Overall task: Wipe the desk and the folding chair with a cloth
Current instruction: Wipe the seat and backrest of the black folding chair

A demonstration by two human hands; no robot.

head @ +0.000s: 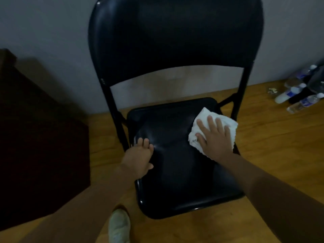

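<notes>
Right hand lies flat, fingers spread and straight, pressing the white cloth onto the far-right corner of the seat of the folding chair; palm press, not a pinch

Cloth is bunched, its outer part at or just over the seat's right edge

Left hand rests on the seat's left rim, fingers laid on top and thumb along the side, holding nothing; looks like it steadies the chair

From the cloth, the bare seat runs left toward the left hand and back toward the person, so the likely stroke goes left or toward the near edge

Seat's long axis runs near to far, backrest upright behind

Floor is open right of the chair, bottles well apart by the wall

Dark furniture stands left, apart from the chair; cannot tell if it's the desk

Shoe sits near the seat's front-left corner
</notes>
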